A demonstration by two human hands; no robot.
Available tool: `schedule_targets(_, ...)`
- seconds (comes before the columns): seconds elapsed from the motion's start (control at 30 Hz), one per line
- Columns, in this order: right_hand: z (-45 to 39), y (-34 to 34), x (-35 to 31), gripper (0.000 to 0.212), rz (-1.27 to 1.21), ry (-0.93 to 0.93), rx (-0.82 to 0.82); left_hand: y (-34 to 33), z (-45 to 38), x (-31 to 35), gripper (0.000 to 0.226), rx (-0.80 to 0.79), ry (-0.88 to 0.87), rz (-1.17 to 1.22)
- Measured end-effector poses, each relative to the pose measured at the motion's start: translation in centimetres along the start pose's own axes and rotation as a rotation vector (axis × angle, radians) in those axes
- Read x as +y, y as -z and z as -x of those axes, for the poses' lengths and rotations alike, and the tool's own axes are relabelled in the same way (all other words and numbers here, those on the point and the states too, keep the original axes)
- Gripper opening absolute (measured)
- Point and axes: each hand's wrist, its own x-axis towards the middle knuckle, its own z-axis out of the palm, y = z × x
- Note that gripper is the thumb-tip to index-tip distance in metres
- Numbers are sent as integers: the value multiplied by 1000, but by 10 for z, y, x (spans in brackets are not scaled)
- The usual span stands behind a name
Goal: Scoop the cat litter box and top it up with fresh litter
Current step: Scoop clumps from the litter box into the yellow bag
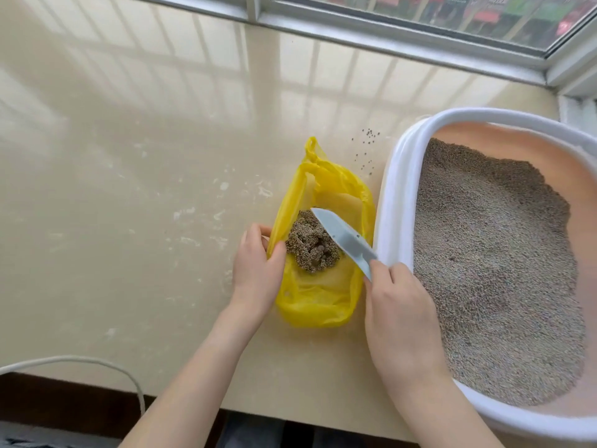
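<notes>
So far: scooping stage, at least one load already in the bag; top-up not started, as far as I can judge.
Left hand [258, 263]: pinches the left edge of the bag [318, 299], thumb over the rim, holding the mouth open.
Right hand [400, 321]: fingers curled round the scoop [344, 237] handle; blade tilted on edge over the bag, tip near the clump.
Bag: yellow plastic, lying on the bench [129, 189] just beside the box, mouth open twd the camera.
Clump [311, 245]: dark, damp-looking litter w/ a few brown lumps, sitting inside the bag, touching the scoop's underside.
Box [400, 176]: white rim, pinkish inside, at the right of the bench by the window [420, 14].
Litter [491, 270]: grey granules, uneven, banked twd the near-left wall; far-right floor of the box bare. No obvious clumps on top, but can't rule out buried ones.
Spill: loose granules [368, 150] on the bench between bag and window, beside the box.
Done: dirty litter moved to the bag.
Left: prob. more sifting, then levelling, fresh litter in, bag tied, spill swept.
Fresh litter: no sack or container in view.
Other: white cable [97, 362] at the near-left bench edge.
</notes>
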Motion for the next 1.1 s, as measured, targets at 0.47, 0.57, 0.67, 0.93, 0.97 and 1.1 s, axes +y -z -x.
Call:
schedule_targets(0.47, 2, 48, 27, 20, -1319, -567, -106, -9, 14, 64, 23, 146, -276, 83)
schedule_targets(0.57, 6, 74, 58, 14, -1690, -769, -154, -25, 27, 96, 19, 62, -388, 117)
schedule_targets(0.67, 16, 86, 104, 10, -1493, -839, -87, -48, 36, 122, 19, 15, -540, 74)
schedule_targets(0.93, -14, 55, 208, 40, -162, -477, 31, -102, 34, 139, 24, -72, -708, -58)
schedule_targets(0.97, -30, 48, 210, 40, -107, -420, 12, -108, 35, 137, 25, -64, -700, -73)
schedule_targets(1.1, -92, 20, 209, 39, 12, -243, -78, -121, 40, 128, 33, -41, -737, -156)
